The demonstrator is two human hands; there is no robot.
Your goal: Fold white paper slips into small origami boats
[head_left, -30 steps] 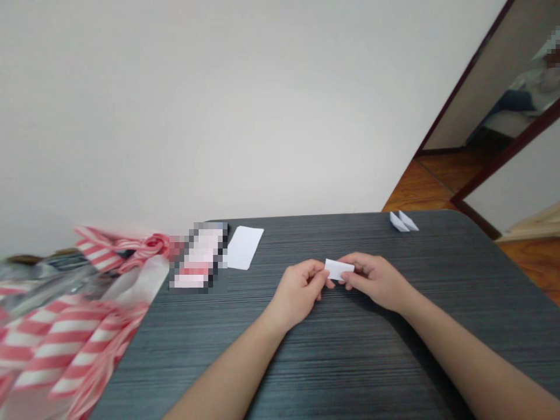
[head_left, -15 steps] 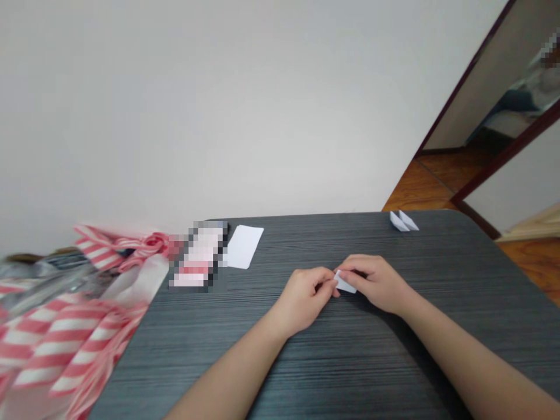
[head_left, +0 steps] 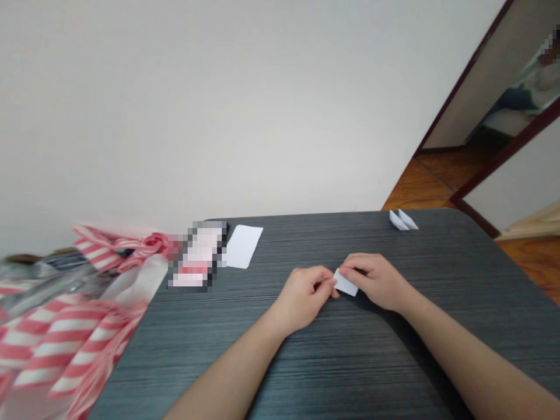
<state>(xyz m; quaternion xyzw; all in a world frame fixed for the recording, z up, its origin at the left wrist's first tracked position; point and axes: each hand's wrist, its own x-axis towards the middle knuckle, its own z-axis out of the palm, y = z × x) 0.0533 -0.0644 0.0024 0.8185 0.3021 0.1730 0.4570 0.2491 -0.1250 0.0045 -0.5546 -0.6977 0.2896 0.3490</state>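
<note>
Left hand (head_left: 301, 297) narrow, thumb and fingertips pinched on the left end of a small folded white paper strip (head_left: 346, 283). Right hand (head_left: 376, 282) also narrow, fingers curled over the strip's upper right edge, thumb side hidden behind the paper. Both hands holding the same piece, nearly touching each other at the fingertips, with the strip between them and tilted, lower corner pointing down and right. Strip is held just above the surface (head_left: 350, 361), a dark grey wood-grain table with a rounded far right corner. Forearms reach in from the bottom of the view, bare, no sleeves showing.

Far right on the surface, near the back edge, a small white folded paper boat (head_left: 403, 220), well apart from the hands. Back left, a flat white paper rectangle (head_left: 242, 246) lies at an angle, just beside a pixelated pink and white item (head_left: 199, 255), details can't be made out. Past the left edge of the surface, a red-and-white striped plastic bag (head_left: 65, 344) is bunched up, with a knotted top. Behind it all, a plain white wall (head_left: 219, 116). Upper right, wood floor (head_left: 420, 186) and a dark-framed panel (head_left: 464, 99) showing a seated person (head_left: 531, 87), mirror or doorway, can't tell which.
</note>
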